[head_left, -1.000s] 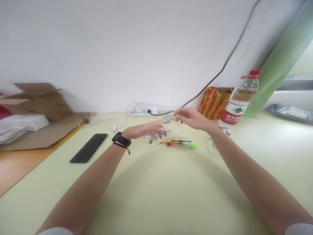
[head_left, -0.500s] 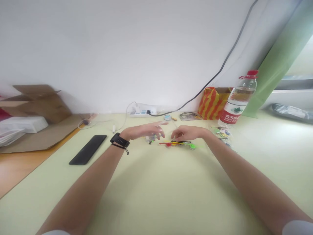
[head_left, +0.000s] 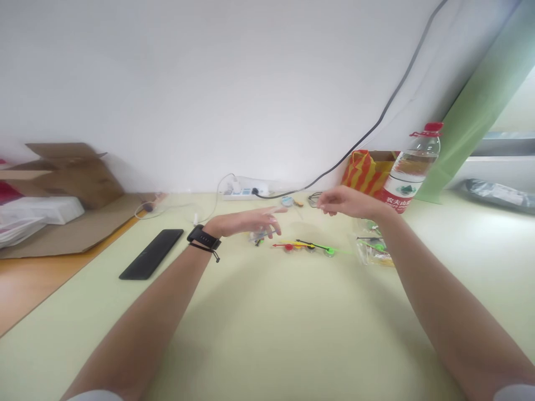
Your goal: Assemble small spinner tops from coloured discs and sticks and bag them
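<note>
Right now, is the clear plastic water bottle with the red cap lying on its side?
No, the clear plastic water bottle stands upright beside the red-and-yellow striped bag.

Small plastic pieces (head_left: 310, 245) — red, yellow, black, green — lie flat in a row.

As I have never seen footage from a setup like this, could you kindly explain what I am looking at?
There is no machine here: these are a person's two bare arms, filmed by a camera worn on the head, looking forward and down. The left hand, with a black watch on the wrist, hovers low over a pale green table. The right hand is raised a little higher, fingers pinched. Below and between them lie small coloured plastic pieces; a clear bag of more pieces lies by the right forearm. A black phone, a power strip and a water bottle are also there. Whether either hand holds anything is too blurred to tell.
</note>
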Available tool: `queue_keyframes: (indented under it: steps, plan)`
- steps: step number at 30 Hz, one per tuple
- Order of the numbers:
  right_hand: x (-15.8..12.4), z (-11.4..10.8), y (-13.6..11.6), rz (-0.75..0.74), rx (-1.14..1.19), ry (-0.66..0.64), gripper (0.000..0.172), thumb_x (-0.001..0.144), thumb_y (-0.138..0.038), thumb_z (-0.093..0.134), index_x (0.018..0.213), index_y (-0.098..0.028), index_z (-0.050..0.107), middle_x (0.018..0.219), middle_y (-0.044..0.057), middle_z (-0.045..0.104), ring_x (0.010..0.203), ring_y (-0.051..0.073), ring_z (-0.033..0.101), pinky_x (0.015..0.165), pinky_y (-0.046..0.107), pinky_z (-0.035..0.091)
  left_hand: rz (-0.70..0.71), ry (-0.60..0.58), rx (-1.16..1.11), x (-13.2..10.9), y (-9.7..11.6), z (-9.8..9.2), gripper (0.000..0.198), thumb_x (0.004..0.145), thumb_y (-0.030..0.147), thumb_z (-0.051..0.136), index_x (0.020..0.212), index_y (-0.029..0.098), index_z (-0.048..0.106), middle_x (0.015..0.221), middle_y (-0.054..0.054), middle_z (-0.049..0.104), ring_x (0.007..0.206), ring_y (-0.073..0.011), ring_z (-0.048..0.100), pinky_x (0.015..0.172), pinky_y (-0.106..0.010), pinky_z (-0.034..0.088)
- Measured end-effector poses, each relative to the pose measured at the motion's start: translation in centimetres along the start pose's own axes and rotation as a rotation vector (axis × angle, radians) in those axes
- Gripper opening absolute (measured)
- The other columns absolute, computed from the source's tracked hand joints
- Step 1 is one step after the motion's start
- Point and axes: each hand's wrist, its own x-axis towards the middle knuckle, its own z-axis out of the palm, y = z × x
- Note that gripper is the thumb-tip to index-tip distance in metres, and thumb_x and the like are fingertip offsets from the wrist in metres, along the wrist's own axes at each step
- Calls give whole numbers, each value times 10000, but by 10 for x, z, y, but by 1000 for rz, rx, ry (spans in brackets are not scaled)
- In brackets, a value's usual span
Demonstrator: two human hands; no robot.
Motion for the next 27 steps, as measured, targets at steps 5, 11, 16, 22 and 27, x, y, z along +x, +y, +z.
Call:
queue_keyframes:
  steps: [5, 11, 16, 22, 27]
  plan:
    - [-16, -15, -18, -61, 213, 258, 328, 840, -517, 751, 916, -199, 725, 857, 72, 698, 772, 205, 623, 746, 352, 513, -15, 29, -11, 1, -1, 0, 635, 1005, 548, 502, 1576, 291, 390, 1293, -109, 649, 991, -224, 595, 909, -345, 443]
    - [-16, -12, -30, -132, 376, 329, 299, 799, -478, 782, 877, -199, 707, 813, 74, 665, 729, 208, 602, 705, 365, 514, 13, 21, -88, 2, -3, 1, 635, 1017, 505, 518, 1595, 302, 353, 1294, -110, 652, 1043, -224, 596, 875, -328, 426]
    - [-11, 4, -48, -178, 351, 163, 230, 839, -432, 752, 883, -207, 732, 829, 61, 696, 770, 205, 625, 777, 369, 528, 38, -5, -170, 3, 1, 7, 642, 1018, 486, 530, 1599, 288, 344, 1290, -123, 648, 1049, -233, 615, 810, -318, 432]
    - [3, 25, -54, -214, 319, 1, 192, 867, -376, 719, 924, -198, 758, 875, 62, 732, 809, 205, 637, 782, 358, 532, 79, -22, -208, 6, 5, 14, 645, 1003, 494, 543, 1584, 268, 376, 1236, -130, 654, 1049, -246, 606, 897, -358, 449]
    - [9, 37, -52, -243, 269, -3, 197, 879, -349, 701, 965, -194, 787, 956, 61, 768, 938, 225, 674, 878, 352, 520, 105, -44, -208, 8, 4, 16, 622, 1015, 484, 502, 1579, 257, 369, 1223, -131, 638, 1045, -243, 592, 913, -365, 444]
